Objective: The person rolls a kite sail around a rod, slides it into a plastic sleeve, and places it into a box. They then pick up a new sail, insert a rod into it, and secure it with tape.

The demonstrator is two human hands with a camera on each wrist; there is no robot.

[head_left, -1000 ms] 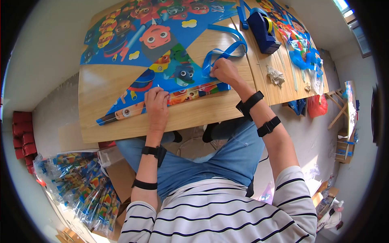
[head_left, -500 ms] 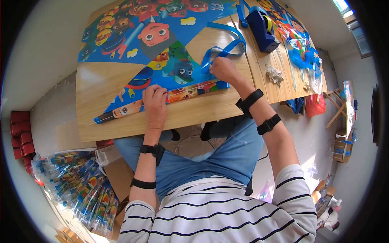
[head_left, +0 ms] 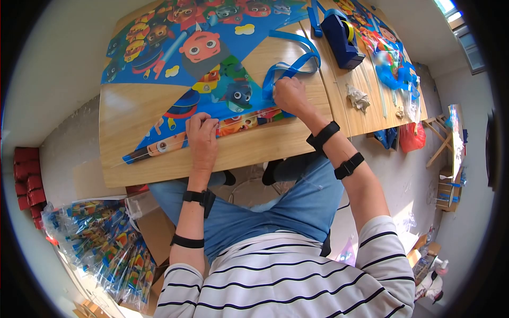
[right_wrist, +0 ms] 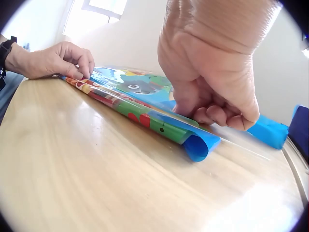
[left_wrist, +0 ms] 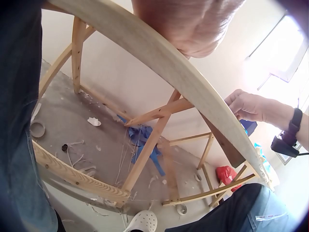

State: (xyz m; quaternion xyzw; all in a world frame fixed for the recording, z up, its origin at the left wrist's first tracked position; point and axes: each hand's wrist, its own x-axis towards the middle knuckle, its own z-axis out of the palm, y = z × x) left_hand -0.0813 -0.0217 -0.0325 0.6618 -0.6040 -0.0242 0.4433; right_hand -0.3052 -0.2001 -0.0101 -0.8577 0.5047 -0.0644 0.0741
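A cartoon-printed plastic sheet [head_left: 238,94] lies on the wooden table [head_left: 143,108]. Its near edge is rolled over into a narrow tube, open at the right end with blue inside [right_wrist: 197,147]. A thin clear rod [right_wrist: 241,147] runs along this edge and sticks out past the end. My left hand [head_left: 202,139] pinches the rolled edge near its middle. Toward the sheet's right corner, my right hand [head_left: 290,96] has its fingers curled down and pinches the sheet beside the rod; its fingertips are partly hidden. Blue ribbon [head_left: 297,68] loops just beyond that hand.
A tape dispenser [head_left: 342,45] stands at the back right, with crumpled paper [head_left: 359,99] nearer. Another large printed sheet [head_left: 159,58] covers the table's far left. Bagged printed pieces [head_left: 101,249] lie on the floor at left. A red bag [head_left: 412,137] hangs below the table's right side.
My right hand has shifted very slightly left at the sheet's corner. The left hand keeps its place on the rolled edge. The head view has moved a little.
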